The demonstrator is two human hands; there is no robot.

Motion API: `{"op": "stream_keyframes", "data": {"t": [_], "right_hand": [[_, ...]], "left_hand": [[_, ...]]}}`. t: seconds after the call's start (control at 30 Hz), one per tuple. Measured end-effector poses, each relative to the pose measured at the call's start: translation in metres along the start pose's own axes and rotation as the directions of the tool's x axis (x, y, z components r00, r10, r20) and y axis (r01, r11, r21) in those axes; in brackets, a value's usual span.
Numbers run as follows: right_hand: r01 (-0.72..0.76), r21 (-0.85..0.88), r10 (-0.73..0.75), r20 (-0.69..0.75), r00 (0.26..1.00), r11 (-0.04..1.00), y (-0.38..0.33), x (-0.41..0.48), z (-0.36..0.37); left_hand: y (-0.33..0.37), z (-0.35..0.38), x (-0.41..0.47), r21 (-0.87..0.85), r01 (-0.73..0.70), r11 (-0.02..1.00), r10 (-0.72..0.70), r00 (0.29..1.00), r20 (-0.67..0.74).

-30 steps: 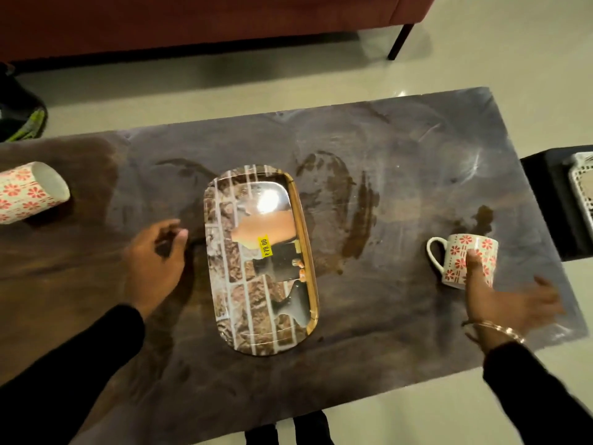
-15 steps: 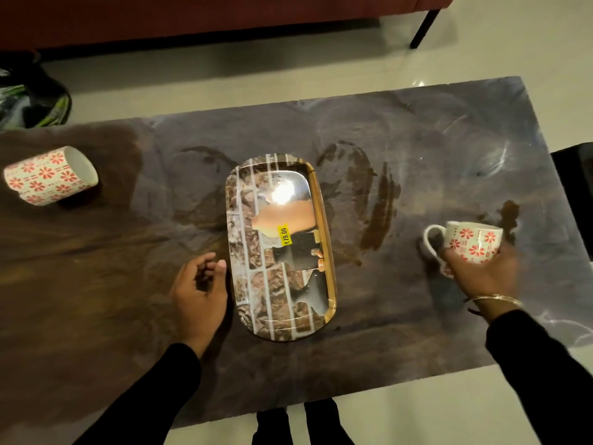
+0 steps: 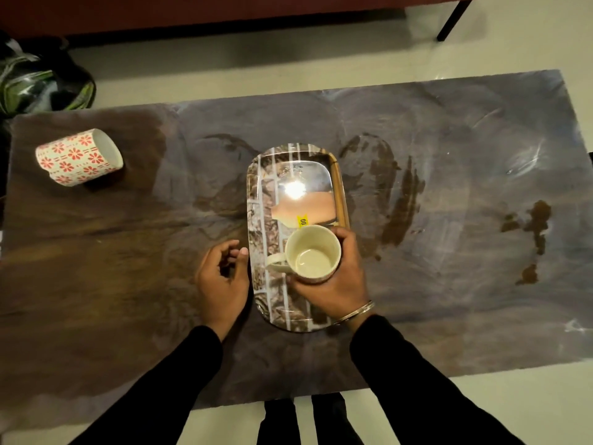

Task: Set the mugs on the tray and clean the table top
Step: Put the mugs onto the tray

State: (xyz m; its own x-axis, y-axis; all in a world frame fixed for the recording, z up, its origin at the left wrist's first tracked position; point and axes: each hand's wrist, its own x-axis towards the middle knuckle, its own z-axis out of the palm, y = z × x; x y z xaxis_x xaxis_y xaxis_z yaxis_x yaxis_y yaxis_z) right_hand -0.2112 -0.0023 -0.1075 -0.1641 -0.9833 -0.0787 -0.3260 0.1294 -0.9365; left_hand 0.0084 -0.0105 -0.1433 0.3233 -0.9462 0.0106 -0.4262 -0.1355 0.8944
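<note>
Brown spills (image 3: pixel 402 207) (several) beside tray (image 3: pixel 269 194).

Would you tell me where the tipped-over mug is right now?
In the head view, the tipped-over mug lies near the far-left corner of the table, well left of the tray.
</note>
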Motion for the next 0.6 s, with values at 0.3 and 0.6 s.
{"op": "stream_keyframes", "data": {"t": [0.3,0.6], "right_hand": [[0.065,0.022,-0.067,0.141,0.988,0.998,0.008,-0.017,0.014],[0.211,-0.011,-0.209,0.107,0.972,0.977,-0.01,-0.007,-0.027]], "left_hand": [[-0.01,-0.008,-0.002,0.017,-0.018,1.0,0.018,1.0,0.02],[-0.011,-0.027,-0.001,-0.014,0.034,0.999,-0.034,0.998,-0.045]]}}
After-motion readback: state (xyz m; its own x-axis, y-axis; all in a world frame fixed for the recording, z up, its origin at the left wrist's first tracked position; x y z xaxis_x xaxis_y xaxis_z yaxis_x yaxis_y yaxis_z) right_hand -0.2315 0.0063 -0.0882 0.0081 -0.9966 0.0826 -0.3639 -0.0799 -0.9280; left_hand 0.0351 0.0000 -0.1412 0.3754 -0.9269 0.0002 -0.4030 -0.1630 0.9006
